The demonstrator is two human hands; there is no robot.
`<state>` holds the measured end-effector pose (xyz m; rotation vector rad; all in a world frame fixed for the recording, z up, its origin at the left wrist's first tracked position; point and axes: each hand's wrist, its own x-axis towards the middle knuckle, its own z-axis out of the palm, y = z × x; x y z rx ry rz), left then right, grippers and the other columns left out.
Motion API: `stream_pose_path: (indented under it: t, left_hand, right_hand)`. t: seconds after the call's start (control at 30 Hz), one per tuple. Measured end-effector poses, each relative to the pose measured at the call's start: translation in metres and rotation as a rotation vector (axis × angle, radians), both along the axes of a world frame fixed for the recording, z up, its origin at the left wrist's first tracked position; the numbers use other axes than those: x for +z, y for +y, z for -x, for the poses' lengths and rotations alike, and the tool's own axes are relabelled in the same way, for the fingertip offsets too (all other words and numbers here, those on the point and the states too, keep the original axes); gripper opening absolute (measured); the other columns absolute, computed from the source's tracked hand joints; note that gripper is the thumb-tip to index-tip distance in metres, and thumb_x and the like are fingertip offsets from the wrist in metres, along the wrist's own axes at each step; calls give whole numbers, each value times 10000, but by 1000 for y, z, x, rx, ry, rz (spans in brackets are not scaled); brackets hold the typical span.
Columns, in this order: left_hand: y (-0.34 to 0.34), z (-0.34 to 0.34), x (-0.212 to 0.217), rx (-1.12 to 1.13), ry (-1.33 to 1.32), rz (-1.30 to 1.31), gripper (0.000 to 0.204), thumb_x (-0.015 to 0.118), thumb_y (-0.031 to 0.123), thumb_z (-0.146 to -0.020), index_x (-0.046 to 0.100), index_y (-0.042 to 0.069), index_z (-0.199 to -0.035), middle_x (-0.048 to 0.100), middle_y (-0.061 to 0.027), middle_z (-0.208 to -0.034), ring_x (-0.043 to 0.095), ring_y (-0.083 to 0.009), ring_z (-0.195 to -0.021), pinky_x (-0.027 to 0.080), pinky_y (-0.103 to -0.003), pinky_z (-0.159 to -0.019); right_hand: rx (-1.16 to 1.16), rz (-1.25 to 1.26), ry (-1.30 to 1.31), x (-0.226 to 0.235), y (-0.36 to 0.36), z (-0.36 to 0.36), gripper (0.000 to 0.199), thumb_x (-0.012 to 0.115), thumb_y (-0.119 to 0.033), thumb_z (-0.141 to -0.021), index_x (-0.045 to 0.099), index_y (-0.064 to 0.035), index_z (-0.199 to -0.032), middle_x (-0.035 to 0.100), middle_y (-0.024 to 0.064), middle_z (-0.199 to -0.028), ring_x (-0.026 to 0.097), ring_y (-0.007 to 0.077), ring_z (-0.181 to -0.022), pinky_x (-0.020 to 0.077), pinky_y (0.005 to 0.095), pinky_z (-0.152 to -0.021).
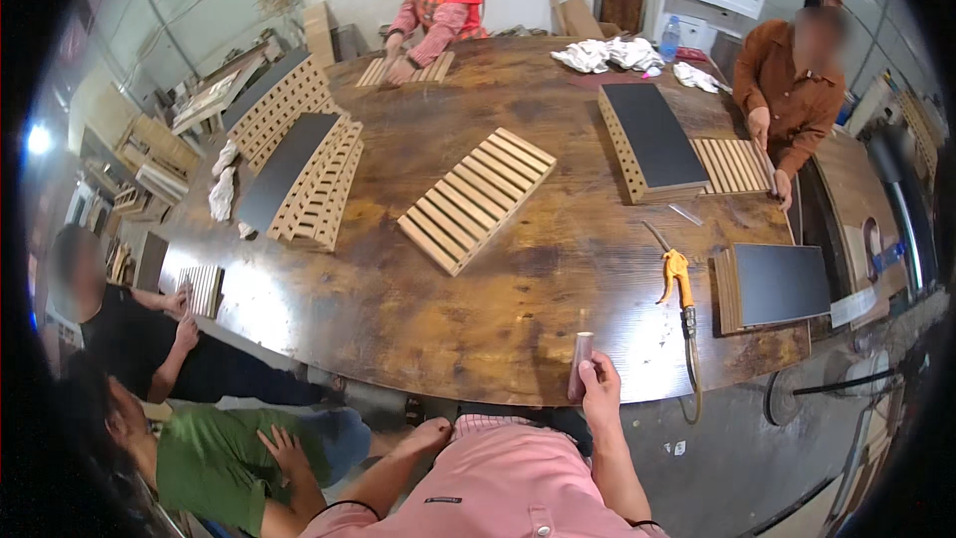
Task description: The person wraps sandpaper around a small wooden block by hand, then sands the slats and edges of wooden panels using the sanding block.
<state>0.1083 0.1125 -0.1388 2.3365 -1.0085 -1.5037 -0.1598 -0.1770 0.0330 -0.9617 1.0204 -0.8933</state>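
Observation:
My right hand (599,391) is closed round a short brownish bar with a pale end (579,369), held upright at the table's front edge. My left hand (430,433) hangs low by my waist, just off that edge, and its fingers are too hidden to read. Ahead of me a slatted wooden panel (478,201) lies aslant on the brown table (398,319), touched by neither hand. To the right of the bar rests an orange air blow gun (677,277) with its hose running over the front edge.
Stacks of perforated panels with dark tops (289,174) stand at left, with more at right (652,139) and near right (777,284). Co-workers handle slatted panels at the far side, right and left; a person in green (214,453) is close on my left. White rags (607,55) lie at the back.

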Motion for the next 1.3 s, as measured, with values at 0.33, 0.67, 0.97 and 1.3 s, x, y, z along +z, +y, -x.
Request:
stream_pose_path:
  t: [0.33,0.67,0.97,1.3]
  left_hand:
    - [-272,-53,260,-184,-28,545,399,638,347,-1038,668,42,-1294,693,-165,-1285,661,-284,-1179,508,-411,-1008]
    - [-484,-217,184,72,-588,530,581,587,450,-1017,559,69,-1454,451,-177,-1571,388,-379,-1474,322,-544,-1210]
    - [-530,-227,152,129,-625,411,495,509,505,-1031,713,77,-1174,618,-168,-1295,537,-384,-1280,433,-537,-1079]
    - [-539,-157,150,-271,-520,699,516,590,477,-997,693,51,-1268,649,-194,-1263,555,-382,-1273,426,-503,-1096]
  right_hand:
    - [-162,-42,54,-3,-10,-4,229,612,-127,-1045,652,2,-1231,653,-10,-1002,573,74,-887,476,252,-807]
    - [-197,-324,16,-13,-23,-74,229,640,-189,-1058,664,-33,-1224,687,3,-1017,638,100,-899,517,275,-770]
    - [-125,-422,-316,-39,-111,-242,317,641,-221,-1067,641,-49,-1334,660,7,-1154,600,118,-1069,477,286,-938]
    - [-305,-283,-370,-23,-71,-282,158,586,-197,-1090,550,-76,-1185,628,46,-1026,609,157,-882,498,320,-743]
